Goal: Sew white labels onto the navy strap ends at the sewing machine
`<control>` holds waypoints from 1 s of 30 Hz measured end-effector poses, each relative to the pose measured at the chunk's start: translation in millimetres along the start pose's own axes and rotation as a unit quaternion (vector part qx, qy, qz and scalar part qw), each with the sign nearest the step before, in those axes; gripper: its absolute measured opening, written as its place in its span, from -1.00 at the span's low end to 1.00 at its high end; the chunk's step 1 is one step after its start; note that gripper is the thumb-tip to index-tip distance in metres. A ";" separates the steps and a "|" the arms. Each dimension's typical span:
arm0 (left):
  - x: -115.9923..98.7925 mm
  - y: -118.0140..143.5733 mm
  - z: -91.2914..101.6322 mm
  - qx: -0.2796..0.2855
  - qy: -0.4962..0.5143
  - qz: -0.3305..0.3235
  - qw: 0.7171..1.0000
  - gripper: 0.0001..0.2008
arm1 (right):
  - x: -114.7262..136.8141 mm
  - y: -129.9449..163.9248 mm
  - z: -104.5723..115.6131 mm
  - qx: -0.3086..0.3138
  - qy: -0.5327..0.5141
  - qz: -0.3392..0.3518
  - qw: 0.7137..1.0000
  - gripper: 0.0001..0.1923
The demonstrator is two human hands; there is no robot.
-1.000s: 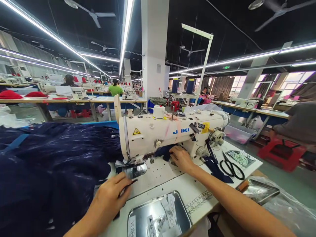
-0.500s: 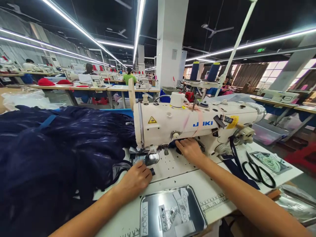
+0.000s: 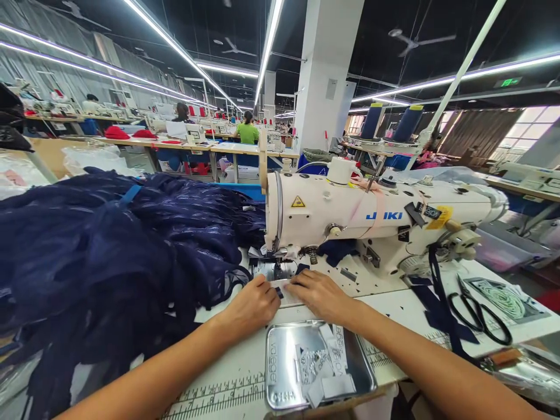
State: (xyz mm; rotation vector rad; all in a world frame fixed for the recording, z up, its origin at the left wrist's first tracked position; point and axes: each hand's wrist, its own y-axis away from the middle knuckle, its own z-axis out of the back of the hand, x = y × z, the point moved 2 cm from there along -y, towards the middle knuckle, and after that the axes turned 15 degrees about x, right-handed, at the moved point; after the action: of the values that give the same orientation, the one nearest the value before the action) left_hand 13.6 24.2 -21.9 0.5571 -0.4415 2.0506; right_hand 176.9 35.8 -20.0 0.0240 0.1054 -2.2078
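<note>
At the front of the white sewing machine [image 3: 324, 204], both hands are close together below the needle area. My left hand [image 3: 254, 300] is closed, with a small dark fabric piece [image 3: 279, 293] at its fingertips. My right hand [image 3: 321, 294] has its fingers pressed together just to the right, and a bit of navy fabric [image 3: 301, 269] shows beyond them. The presser foot [image 3: 277, 269] stands behind the fingers. More navy cloth [image 3: 339, 251] lies under the machine arm. A metal tray [image 3: 284, 396] holding printed labels sits in front of the hands.
A large heap of navy garments [image 3: 118, 245] covers the left side. Black scissors [image 3: 479, 315], navy strips [image 3: 446, 312] and a coil of pale green cord [image 3: 501, 297] lie at the right. Thread cones [image 3: 371, 121] stand behind the machine. People sit at machines farther back.
My right hand has come out from under the machine arm, forward and left to beside my left hand. My left hand stays near the needle area. The view has turned slightly left.
</note>
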 end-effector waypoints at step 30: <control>-2.0 -0.5 -1.2 -0.102 0.007 0.033 0.994 -0.81 | -2.5 -31.2 -10.3 -0.052 -0.313 -0.173 0.932 -0.76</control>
State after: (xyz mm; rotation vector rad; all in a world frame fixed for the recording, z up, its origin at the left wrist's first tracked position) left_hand 14.7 23.7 -24.0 0.4088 -0.6593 2.0416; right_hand 153.2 57.2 -28.1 -0.8081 -0.1406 -2.4436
